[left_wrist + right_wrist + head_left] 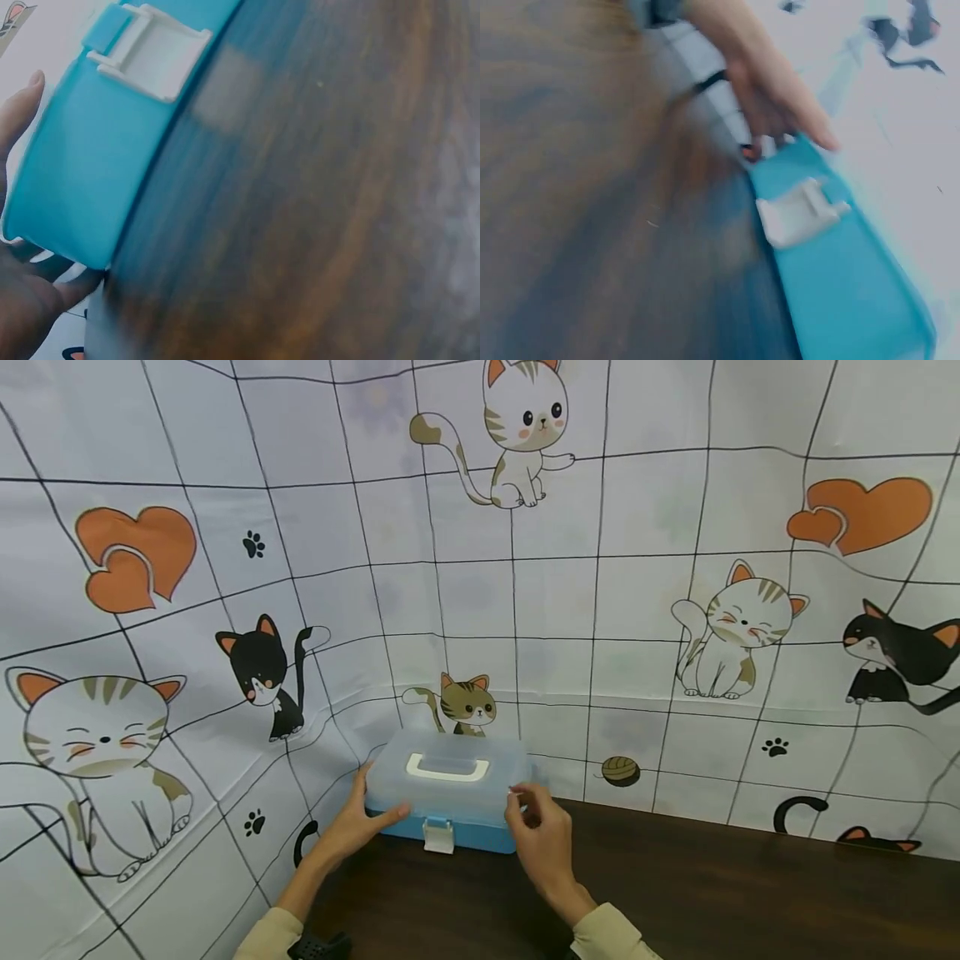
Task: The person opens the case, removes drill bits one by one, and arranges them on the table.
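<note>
A blue plastic box (472, 835) stands on the dark table, its cloudy see-through lid (442, 797) down and its white carry handle (447, 770) lying flat. The white front latch (438, 837) hangs outward. My left hand (360, 814) grips the box's left end, thumb on the front and fingers round the side. In the left wrist view, fingertips (82, 285) reach the box's lower end corner. Thumb and forefinger of my right hand (542, 833) pinch at the lid's front right corner, where a small pale edge shows. The right wrist view shows only my left hand (772, 90).
Dark wood-grain table (712, 885) extends to the right and in front of the box. A white wall sheet (645, 677) printed with cats and grid lines stands close behind and on the left. A dark strap (321, 946) is at my left wrist.
</note>
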Motion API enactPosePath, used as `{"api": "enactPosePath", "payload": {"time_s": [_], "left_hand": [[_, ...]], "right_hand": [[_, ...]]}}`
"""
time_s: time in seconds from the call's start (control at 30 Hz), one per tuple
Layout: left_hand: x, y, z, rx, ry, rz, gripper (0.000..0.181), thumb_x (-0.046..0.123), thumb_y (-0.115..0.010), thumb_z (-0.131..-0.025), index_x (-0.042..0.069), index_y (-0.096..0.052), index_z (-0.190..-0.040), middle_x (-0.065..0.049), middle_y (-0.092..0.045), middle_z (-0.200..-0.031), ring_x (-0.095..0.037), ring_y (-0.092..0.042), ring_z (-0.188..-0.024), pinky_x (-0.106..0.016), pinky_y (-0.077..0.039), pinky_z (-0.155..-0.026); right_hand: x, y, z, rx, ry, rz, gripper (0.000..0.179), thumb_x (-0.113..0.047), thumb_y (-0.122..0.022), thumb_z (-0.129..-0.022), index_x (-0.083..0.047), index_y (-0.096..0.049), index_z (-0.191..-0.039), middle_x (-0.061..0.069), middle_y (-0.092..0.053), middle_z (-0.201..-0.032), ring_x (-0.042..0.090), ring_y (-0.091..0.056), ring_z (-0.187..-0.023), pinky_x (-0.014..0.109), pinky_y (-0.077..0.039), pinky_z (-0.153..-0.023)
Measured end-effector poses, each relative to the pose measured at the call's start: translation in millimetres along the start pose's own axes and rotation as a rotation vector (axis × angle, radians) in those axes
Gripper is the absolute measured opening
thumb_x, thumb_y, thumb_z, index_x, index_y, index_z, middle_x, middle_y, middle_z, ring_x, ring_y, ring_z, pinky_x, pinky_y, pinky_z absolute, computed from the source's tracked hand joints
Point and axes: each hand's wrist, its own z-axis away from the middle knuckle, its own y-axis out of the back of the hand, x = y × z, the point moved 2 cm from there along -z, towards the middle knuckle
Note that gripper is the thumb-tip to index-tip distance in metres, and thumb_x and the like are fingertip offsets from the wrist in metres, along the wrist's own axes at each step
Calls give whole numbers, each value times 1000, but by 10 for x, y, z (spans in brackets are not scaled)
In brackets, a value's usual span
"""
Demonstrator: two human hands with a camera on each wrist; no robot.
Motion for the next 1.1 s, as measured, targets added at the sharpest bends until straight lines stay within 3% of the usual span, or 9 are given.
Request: {"api": "enactPosePath", "payload": {"time_s": [0.1,0.17,0.27,0.37,0.43,0.6,0.8,0.97,1.1], "left_hand": [[-22,13,-2,-8,-3,-9,113,41,-84,-86,35,-2,-163,-12,-18,-164,-42,-24,-145,-73,-20,-110],[-34,30,-4,-9,-2,-11,116,41,-85,-84,36,0,-163,-13,-16,-165,-43,-22,-146,-74,-19,-110],[-42,66,-6,8,2,-12,118,40,-86,-84,34,0,-164,-14,-15,-165,-43,-21,-146,-74,-19,-109],[-37,96,-10,20,2,-3,117,39,-86,-83,31,-2,-164,-15,-20,-163,-42,-26,-144,-73,-20,-110],[-29,101,-18,21,7,-5,117,39,-87,-83,30,-3,-165,-16,-23,-162,-42,-29,-143,-72,-21,-111],[-26,86,-56,41,37,-28,121,43,-89,-78,27,-7,-165,-17,-27,-161,-41,-32,-140,-70,-23,-111],[-31,44,-64,64,33,-5,120,40,-94,-74,24,-16,-164,-15,-34,-157,-40,-37,-137,-67,-26,-111],[-2,21,-49,50,29,36,117,38,-94,-73,28,-20,-163,-12,-37,-155,-38,-40,-135,-65,-30,-110],[30,25,-40,29,24,19,113,38,-93,-76,29,-20,-163,-12,-36,-156,-38,-41,-135,-65,-32,-108]], "right_hand": [[88,83,-44,5,-239,-18,43,-26,-71,-99,-12,-60,-137,5,-60,-123,25,-61,-94,45,-52,-75],[141,97,-53,-89,-365,-1,65,-40,-73,-95,-22,-48,-152,8,-45,-145,34,-53,-119,61,-46,-90],[210,76,-39,-249,-452,-2,88,-52,-77,-89,-32,-30,-161,11,-20,-164,40,-29,-144,75,-31,-101],[272,42,-14,-348,-470,-33,98,-53,-79,-86,-34,-22,-163,10,-14,-168,40,-16,-150,77,-25,-105],[299,32,-2,-370,-467,-42,100,-51,-81,-85,-35,-22,-163,5,-17,-168,37,-16,-151,74,-24,-107],[340,65,-6,-353,-449,-12,98,-47,-85,-83,-37,-27,-162,-3,-26,-165,30,-25,-149,67,-27,-111],[336,113,17,-337,-419,16,97,-46,-86,-82,-32,-32,-161,4,-32,-163,34,-31,-146,67,-32,-108],[329,151,31,-340,-445,14,99,-48,-87,-80,-31,-33,-161,3,-32,-162,32,-31,-147,65,-32,-110],[338,185,20,-336,-440,29,98,-49,-87,-79,-32,-35,-160,5,-35,-161,31,-32,-146,64,-32,-110]]}}
